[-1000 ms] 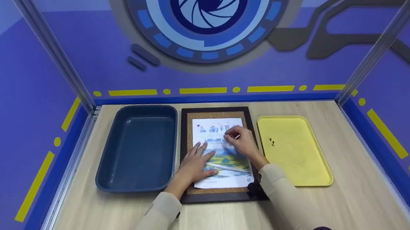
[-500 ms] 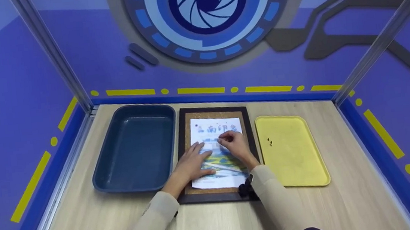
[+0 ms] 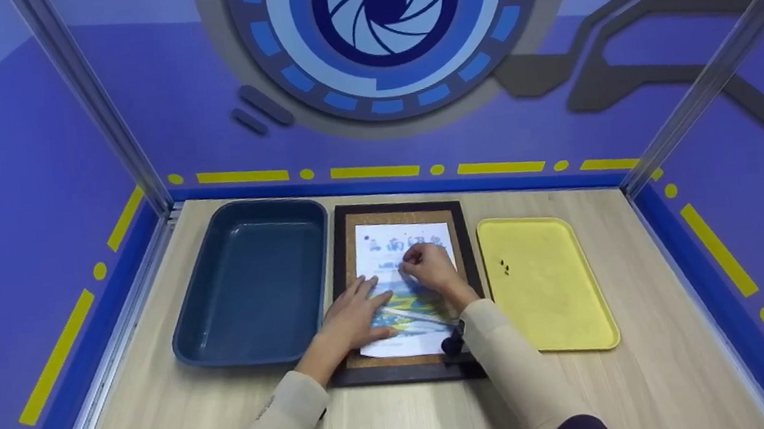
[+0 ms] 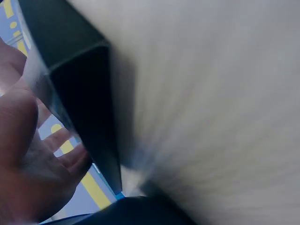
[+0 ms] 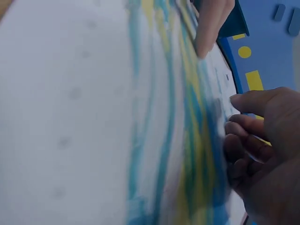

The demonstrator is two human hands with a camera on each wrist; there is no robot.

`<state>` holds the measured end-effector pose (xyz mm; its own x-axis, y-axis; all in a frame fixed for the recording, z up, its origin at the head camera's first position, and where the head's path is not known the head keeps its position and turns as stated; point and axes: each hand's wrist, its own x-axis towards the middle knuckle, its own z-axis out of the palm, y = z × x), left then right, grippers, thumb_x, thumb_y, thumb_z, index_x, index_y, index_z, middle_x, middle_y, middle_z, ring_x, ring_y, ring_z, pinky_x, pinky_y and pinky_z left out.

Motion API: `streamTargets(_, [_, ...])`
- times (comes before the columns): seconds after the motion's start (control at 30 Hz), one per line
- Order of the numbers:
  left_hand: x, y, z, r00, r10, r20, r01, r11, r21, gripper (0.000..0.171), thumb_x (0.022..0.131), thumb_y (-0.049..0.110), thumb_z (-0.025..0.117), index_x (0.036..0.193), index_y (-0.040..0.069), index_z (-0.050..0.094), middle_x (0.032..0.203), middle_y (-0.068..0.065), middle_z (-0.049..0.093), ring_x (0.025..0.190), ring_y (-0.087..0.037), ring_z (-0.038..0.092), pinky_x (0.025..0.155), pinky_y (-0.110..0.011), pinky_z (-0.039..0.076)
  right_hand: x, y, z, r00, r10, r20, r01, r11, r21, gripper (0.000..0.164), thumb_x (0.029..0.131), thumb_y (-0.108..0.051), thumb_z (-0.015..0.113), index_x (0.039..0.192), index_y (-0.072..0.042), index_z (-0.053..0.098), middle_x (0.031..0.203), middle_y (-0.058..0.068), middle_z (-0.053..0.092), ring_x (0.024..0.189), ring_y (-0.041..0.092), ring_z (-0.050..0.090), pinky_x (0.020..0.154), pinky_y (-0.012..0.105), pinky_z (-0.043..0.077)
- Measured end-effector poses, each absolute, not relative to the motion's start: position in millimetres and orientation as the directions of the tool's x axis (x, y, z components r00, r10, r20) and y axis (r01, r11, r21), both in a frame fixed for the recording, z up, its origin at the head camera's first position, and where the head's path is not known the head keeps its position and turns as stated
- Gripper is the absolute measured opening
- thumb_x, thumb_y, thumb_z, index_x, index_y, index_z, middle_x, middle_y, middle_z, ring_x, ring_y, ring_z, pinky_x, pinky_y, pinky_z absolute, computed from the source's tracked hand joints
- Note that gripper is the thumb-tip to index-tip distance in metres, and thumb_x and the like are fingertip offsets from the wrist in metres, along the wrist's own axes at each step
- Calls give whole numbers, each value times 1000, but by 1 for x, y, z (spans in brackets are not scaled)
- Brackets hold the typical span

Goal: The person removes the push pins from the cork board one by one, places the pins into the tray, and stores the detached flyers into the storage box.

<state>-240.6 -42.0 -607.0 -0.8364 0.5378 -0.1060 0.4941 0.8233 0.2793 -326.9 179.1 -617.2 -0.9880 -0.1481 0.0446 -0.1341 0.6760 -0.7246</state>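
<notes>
A framed cork board [image 3: 346, 221] lies on the table with a printed paper sheet [image 3: 384, 232] on it. Several small dark dots, too small to identify, show along the sheet's top. My left hand [image 3: 353, 319] rests flat on the sheet's left side, fingers spread; the left wrist view catches it beside the dark frame [image 4: 84, 93]. Over the sheet's middle, my right hand [image 3: 431, 266] has its fingers curled and its thumb close to the forefinger. In the right wrist view its fingertips [image 5: 236, 103] are near the paper; no object shows between them.
A dark blue tray [image 3: 249, 290] stands left of the board. On the right lies a yellow tray [image 3: 551, 296] holding several tiny dark pieces [image 3: 505, 266]. Blue-purple panels [image 3: 374, 131] enclose the wooden table [image 3: 402, 423] at the back and sides.
My right hand has shifted leftward and slightly down over the sheet, uncovering more of the printed title. The left hand stays pressed on the sheet, slightly lower in the picture.
</notes>
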Motion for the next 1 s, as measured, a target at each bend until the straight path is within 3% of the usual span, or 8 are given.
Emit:
streamTargets(0.1, [-239,-44,-606,-841,528,-119,478,828,293,77,95,63,70,159,24,51,171,-13,32,159,-37,24,124,-53,31,-334,168,-614,-978,-190,89,-198,695,-691,8,93,-12,80,93,-5,77,82,3,71,75,16,65,73,37,56])
streamTargets(0.37, [-239,-48,-604,-853,506,-131,444,834,329,77,94,63,72,159,25,53,171,-11,32,159,-37,23,124,-55,32,-357,144,-614,-919,-332,210,-386,657,-648,14,96,-13,79,103,-1,77,94,8,74,85,21,71,79,39,60])
streamTargets(0.67, [-237,-46,-606,-846,522,-103,468,823,323,77,93,62,74,157,25,55,171,-11,34,158,-38,26,123,-55,33,-371,135,-626,-970,-216,113,-216,547,-809,16,98,-16,77,109,-3,79,92,4,74,82,17,66,74,33,55])
streamTargets(1.0, [-240,-41,-607,-849,517,-112,463,829,315,78,92,62,74,157,25,54,171,-10,33,159,-37,25,124,-54,31,-384,131,-627,-949,-277,148,-301,664,-684,13,98,-13,76,108,-5,79,95,8,77,86,22,71,81,41,59])
